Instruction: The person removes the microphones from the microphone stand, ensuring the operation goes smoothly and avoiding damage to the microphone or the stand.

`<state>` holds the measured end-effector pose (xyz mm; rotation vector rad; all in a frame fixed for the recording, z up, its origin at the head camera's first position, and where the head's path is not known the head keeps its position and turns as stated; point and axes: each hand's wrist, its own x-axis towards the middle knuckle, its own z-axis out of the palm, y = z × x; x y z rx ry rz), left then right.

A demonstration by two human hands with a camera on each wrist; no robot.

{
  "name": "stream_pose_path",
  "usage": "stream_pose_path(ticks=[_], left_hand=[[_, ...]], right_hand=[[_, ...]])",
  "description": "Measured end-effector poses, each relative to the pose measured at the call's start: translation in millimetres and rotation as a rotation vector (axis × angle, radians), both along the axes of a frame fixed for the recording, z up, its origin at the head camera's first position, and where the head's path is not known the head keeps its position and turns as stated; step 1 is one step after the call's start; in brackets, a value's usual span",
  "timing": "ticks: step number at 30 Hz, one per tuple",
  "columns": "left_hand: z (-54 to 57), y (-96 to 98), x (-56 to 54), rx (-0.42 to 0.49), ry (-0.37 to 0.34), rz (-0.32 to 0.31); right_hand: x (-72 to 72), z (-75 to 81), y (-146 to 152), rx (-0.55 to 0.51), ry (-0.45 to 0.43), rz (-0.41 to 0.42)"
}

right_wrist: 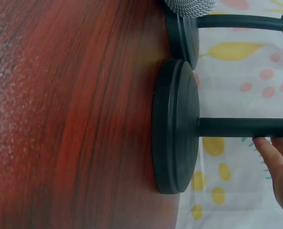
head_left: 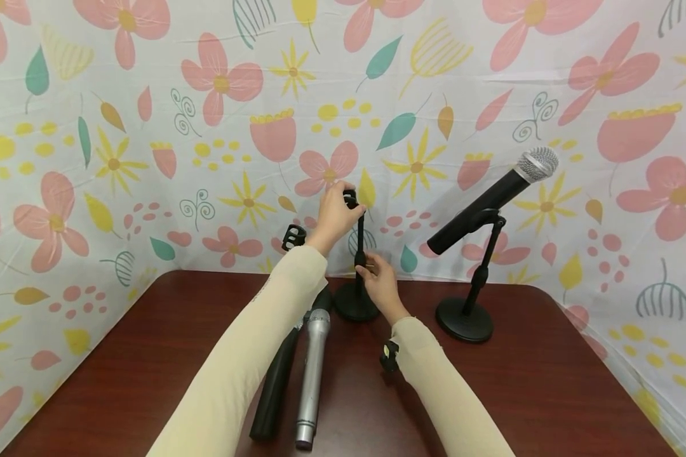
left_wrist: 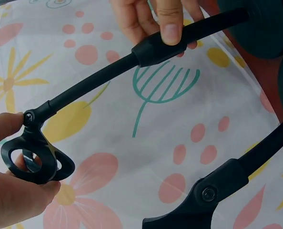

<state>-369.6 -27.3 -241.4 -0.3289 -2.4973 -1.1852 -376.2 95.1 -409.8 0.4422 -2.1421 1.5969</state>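
A black desktop microphone stand [head_left: 359, 244] stands upright at the back middle of the table, on a round base [right_wrist: 175, 129]. My left hand [head_left: 337, 216] pinches the clip [left_wrist: 29, 160] at its top, thumb on one side and fingers on the other. Lower down, my right hand [head_left: 382, 285] holds the thicker collar [left_wrist: 158, 48] on the pole, its thumb lying over it in the left wrist view. Only part of the right hand [right_wrist: 280, 174] shows at the edge of the right wrist view, against the pole [right_wrist: 241, 127].
On the right, another stand [head_left: 464, 319] bears a tilted black microphone [head_left: 483, 206] with a silver head. A silver microphone [head_left: 313, 381] and a black one [head_left: 275, 387] lie side by side near my left forearm. Behind that arm rises another clip [head_left: 293, 237]. A floral cloth hangs behind the table [head_left: 526, 381].
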Motion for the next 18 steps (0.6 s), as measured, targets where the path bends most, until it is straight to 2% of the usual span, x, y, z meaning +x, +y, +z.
stream_pose_path(ticks=[5,18], left_hand=[[-3.5,0.0,0.9,0.000,-0.013,0.007],[-9.5,0.3,2.3,0.030,0.010,-0.025]], right_hand=[[-0.3,0.2,-0.4,-0.003,0.010,0.002],[0.3,-0.8,0.5,0.018,0.004,-0.008]])
